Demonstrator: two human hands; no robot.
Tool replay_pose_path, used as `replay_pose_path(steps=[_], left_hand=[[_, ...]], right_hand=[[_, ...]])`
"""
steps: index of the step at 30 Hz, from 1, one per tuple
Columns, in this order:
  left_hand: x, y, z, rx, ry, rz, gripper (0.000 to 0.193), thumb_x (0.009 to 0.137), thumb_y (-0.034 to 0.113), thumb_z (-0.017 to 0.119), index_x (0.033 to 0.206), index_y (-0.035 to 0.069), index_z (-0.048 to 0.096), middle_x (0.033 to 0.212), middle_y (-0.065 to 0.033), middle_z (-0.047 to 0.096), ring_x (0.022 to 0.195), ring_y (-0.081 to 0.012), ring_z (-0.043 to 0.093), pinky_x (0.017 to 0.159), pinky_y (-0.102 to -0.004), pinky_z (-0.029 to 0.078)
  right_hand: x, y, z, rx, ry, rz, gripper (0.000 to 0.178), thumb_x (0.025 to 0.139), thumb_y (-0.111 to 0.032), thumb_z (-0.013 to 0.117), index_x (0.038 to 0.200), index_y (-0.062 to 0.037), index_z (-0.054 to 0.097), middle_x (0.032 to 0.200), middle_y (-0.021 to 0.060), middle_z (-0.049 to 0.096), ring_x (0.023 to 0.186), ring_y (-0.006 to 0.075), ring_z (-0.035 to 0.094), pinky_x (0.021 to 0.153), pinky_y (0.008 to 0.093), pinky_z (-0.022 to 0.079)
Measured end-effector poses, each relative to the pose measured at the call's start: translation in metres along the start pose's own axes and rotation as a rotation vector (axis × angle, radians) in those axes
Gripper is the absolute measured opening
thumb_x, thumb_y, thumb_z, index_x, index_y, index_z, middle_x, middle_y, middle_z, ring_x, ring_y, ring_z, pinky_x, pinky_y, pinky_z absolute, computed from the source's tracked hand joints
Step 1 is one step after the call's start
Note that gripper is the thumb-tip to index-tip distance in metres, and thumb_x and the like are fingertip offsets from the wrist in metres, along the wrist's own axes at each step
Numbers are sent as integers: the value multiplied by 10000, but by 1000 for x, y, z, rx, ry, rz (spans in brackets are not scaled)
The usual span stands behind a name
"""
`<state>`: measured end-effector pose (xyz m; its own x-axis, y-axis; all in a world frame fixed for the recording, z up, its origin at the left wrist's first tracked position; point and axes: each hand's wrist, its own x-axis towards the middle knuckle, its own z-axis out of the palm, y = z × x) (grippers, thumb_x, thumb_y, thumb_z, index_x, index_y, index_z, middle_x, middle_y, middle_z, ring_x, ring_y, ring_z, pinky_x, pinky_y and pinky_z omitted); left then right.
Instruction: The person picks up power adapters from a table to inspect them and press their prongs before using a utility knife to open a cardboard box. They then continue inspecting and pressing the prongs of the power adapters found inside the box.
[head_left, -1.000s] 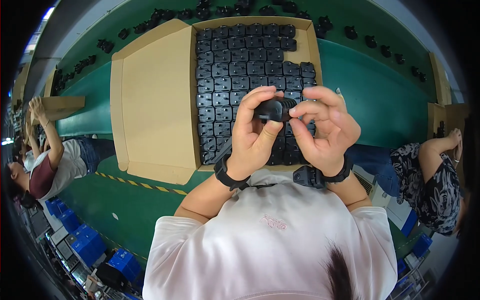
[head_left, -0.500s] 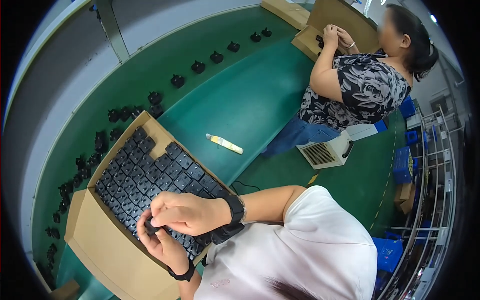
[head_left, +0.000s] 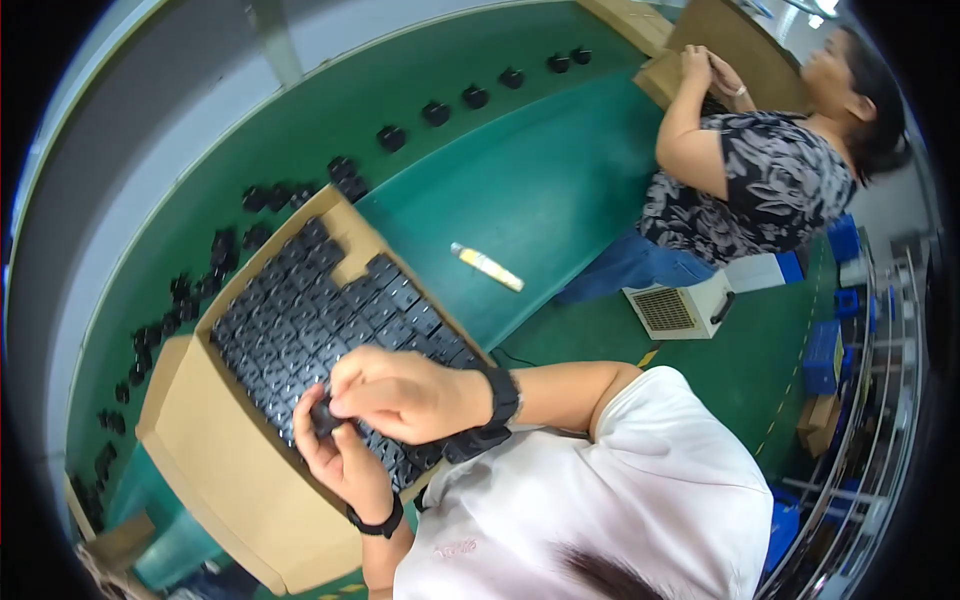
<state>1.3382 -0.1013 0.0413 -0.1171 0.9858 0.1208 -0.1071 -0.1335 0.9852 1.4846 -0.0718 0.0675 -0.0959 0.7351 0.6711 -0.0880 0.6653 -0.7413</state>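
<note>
A pale grey wall curved behind the green worktable; green floor ran toward metal shelving at right. Bright light showed at upper right.

- The head view swings right and tilts: the carton, nearly square-on a second ago, now lies slanted at the lower left.
- The right hand, its fingers fanned at first beside the left hand, now curls over the black plug adapter, which is mostly hidden.
- The slim yellow-and-white tool, at first just a tip behind the right hand, shows whole on the desk.
- The co-worker in the floral top shifts from the right edge to the upper right, now more upright.
- Metal shelving comes into fuller view.
- The maroon-sleeved shirt leaves the left side.
</note>
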Motion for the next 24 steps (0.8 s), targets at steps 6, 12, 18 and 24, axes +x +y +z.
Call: replay_pose_path(steps=[6,12,18,24], left_hand=[[-3,16,-1,-61,-144,26,379,811,-22,504,1185,-2,448,1197,-120,465,1046,-212,514,909,-317,395],[-10,16,-12,-100,-188,86,363,846,63,565,1182,2,444,1194,-111,436,1058,-213,511,904,-316,401],[-11,17,-14,-230,-193,81,372,865,131,577,1188,3,444,1191,-110,428,1059,-211,508,894,-312,411],[-8,15,-16,-184,-206,74,390,863,142,586,1198,5,440,1193,-108,427,1061,-210,506,885,-313,421]], right_hand=[[-9,-10,10,-381,-5,-47,250,655,114,647,825,-47,560,848,107,600,832,240,591,647,306,504],[-17,-14,20,-162,-77,-10,549,674,187,590,1108,-91,400,983,220,515,838,228,586,640,256,518],[-19,-14,31,-51,22,-97,554,682,212,547,1091,-133,400,1061,195,453,829,214,571,663,293,524],[-12,-13,23,-151,-135,-67,793,691,194,569,1261,-244,231,1067,213,467,816,207,566,620,242,487]])
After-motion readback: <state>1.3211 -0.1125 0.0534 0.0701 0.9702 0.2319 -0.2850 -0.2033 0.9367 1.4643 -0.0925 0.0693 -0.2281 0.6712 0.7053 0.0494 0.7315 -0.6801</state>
